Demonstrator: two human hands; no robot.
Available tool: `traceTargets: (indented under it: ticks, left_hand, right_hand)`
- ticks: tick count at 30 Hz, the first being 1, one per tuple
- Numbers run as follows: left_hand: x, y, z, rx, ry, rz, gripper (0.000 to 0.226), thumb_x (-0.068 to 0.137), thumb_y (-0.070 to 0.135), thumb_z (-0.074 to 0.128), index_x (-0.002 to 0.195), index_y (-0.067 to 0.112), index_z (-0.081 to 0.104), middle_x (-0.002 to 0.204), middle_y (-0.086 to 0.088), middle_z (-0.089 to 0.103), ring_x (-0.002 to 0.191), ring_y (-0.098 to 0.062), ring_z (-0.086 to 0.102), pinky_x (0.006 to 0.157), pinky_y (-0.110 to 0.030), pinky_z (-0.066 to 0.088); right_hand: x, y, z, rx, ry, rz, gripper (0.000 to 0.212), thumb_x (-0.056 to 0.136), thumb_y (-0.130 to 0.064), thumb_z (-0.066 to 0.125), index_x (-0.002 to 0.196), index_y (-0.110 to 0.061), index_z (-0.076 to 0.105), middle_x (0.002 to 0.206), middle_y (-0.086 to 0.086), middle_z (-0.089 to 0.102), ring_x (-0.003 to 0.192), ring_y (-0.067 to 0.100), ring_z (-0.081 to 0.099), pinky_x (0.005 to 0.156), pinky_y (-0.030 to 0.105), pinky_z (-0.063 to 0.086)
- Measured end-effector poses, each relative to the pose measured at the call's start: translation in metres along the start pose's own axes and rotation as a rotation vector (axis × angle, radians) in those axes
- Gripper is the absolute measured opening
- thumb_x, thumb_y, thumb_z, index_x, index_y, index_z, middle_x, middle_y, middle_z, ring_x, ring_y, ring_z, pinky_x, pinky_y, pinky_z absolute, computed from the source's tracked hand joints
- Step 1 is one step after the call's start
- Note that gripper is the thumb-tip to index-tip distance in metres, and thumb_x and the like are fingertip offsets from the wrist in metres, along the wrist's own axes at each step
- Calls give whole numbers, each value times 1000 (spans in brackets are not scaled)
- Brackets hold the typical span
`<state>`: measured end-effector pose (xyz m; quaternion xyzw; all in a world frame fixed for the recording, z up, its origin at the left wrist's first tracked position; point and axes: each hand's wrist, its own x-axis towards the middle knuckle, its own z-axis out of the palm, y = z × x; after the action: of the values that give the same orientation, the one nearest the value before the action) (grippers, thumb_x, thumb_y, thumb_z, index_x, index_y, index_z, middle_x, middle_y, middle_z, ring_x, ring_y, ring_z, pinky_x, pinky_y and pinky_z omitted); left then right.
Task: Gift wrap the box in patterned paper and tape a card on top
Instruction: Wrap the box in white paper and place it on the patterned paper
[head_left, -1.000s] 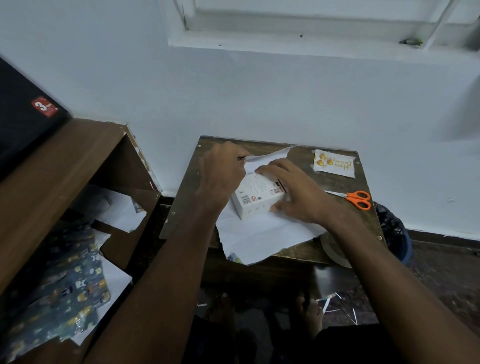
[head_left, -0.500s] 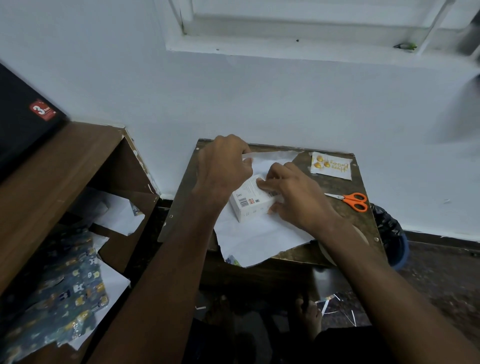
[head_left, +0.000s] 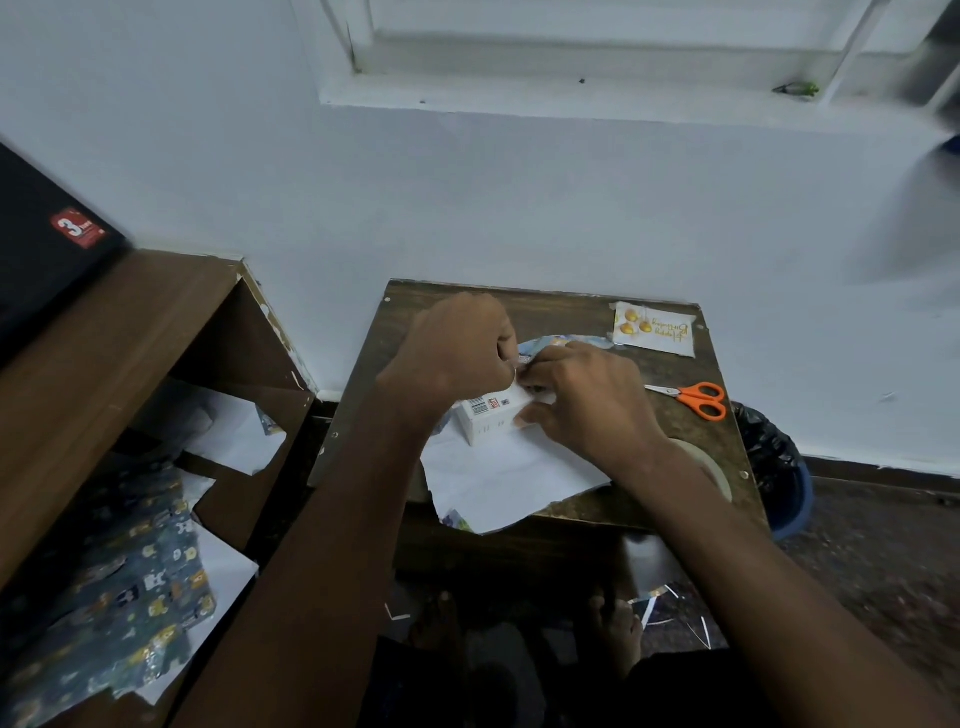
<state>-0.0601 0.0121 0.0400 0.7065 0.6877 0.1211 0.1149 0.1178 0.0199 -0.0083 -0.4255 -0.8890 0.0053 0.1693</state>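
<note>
Box (head_left: 491, 418) placement on a small table (head_left: 566, 306), seen from the head view. The white carton is laid on the white reverse of the patterned paper (head_left: 509, 483), directly below both hands. Its long axis is judged to run from the near left toward the far right, the barcoded face being turned upward. The far edge of the sheet is drawn over the box top, where the left hand (head_left: 452, 353) is curled and appears to pinch it, though the exact grip is hidden. The right hand (head_left: 582, 400) is bent over the far right end, fingertips pressed to paper and carton. Both hands are equally near. A card (head_left: 653, 328) and scissors (head_left: 693, 397) are left further right, untouched.
</note>
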Motion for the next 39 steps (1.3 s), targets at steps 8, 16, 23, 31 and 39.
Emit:
traceTargets:
  ticks: [8, 16, 23, 31, 39]
  left_hand:
    - [-1, -7, 4, -145, -92, 25, 14, 67, 31, 89, 75, 30, 77, 66, 25, 67, 68, 3, 63, 66, -24, 46]
    - [3, -16, 8, -254, -217, 55, 29, 62, 41, 98, 78, 32, 75, 74, 18, 72, 73, -4, 68, 76, -29, 56]
    - [6, -17, 13, -250, -178, 52, 14, 78, 28, 88, 71, 32, 77, 62, 26, 67, 60, 5, 59, 65, -20, 45]
    - [5, -23, 20, -246, -142, 124, 45, 63, 41, 99, 98, 29, 73, 103, 11, 54, 97, -12, 49, 84, -31, 46]
    - [7, -20, 31, -220, -85, 72, 40, 59, 38, 93, 80, 45, 60, 106, 4, 66, 108, -16, 47, 83, -34, 49]
  right_hand:
    - [-10, 12, -8, 35, 74, 47, 19, 75, -35, 91, 87, -26, 79, 87, -5, 78, 79, 27, 74, 60, 33, 51]
    - [-8, 17, -6, -12, 83, -60, 62, 61, -30, 99, 112, -19, 66, 113, 2, 64, 97, 25, 58, 76, 36, 43]
    - [-8, 28, -3, 180, -10, 6, 43, 74, -15, 92, 116, -16, 80, 132, 1, 73, 125, 23, 66, 94, 45, 58]
    - [-8, 25, -2, 166, 25, 41, 26, 72, -8, 90, 96, -14, 82, 119, 4, 78, 111, 27, 72, 80, 46, 61]
    - [-11, 17, -5, 123, 109, -94, 37, 67, -26, 98, 96, -15, 78, 113, 3, 71, 103, 30, 65, 83, 42, 52]
